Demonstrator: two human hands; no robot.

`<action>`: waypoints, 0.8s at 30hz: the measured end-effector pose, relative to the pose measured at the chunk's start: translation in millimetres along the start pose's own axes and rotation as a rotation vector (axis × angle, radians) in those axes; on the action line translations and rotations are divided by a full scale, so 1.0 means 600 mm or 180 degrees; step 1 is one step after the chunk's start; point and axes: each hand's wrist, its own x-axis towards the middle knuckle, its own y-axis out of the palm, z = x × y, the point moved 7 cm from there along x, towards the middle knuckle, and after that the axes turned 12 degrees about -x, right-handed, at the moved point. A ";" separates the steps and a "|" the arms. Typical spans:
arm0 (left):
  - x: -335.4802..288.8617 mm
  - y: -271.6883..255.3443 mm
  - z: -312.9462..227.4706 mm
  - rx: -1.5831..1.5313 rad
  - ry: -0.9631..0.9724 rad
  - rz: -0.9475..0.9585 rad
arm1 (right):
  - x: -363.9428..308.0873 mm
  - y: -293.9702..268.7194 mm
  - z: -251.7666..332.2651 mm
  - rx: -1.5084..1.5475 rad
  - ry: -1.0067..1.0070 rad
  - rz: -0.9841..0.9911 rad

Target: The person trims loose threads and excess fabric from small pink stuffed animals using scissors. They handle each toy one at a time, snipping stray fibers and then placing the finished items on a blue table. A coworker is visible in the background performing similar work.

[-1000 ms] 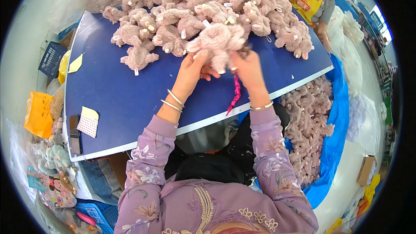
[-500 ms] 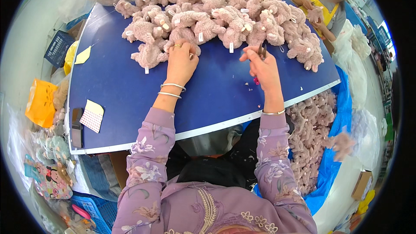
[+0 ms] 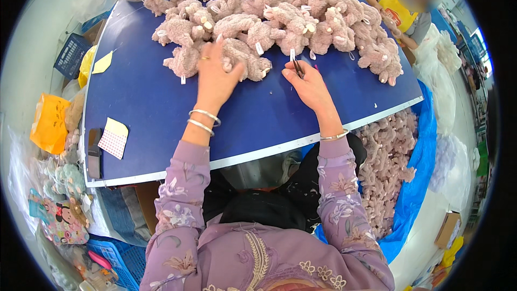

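While, in the head view, a mauve, fleecy plush animal (image 3: 254, 62) at the near edge of a matching heap (image 3: 291, 24) on the smooth blue table (image 3: 161, 129) was touched by the spread left hand (image 3: 216, 78), seemingly for steadying, small dark metal snips (image 3: 298, 69) were pinched in the right hand (image 3: 312, 87), apparently pointed forward so that the palm was spared.

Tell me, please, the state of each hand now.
Left hand: open, touching a fluffy dusty-pink plush toy.
Right hand: closed, holding a small dark metal tool.
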 end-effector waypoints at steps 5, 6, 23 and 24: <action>-0.031 0.043 0.015 -0.1149 -0.1226 0.0797 | 0.008 0.011 -0.032 0.0499 0.0130 0.0136; -0.037 0.035 0.006 -0.1485 -0.1221 0.0608 | 0.006 0.013 -0.034 0.0771 0.0227 0.0324; -0.056 0.042 -0.037 -0.2907 -0.1208 0.0464 | -0.034 0.013 0.036 0.1334 -0.0650 -0.0334; -0.053 0.037 -0.030 -0.3162 -0.1344 0.0286 | -0.033 0.013 0.036 0.1667 -0.0592 -0.0532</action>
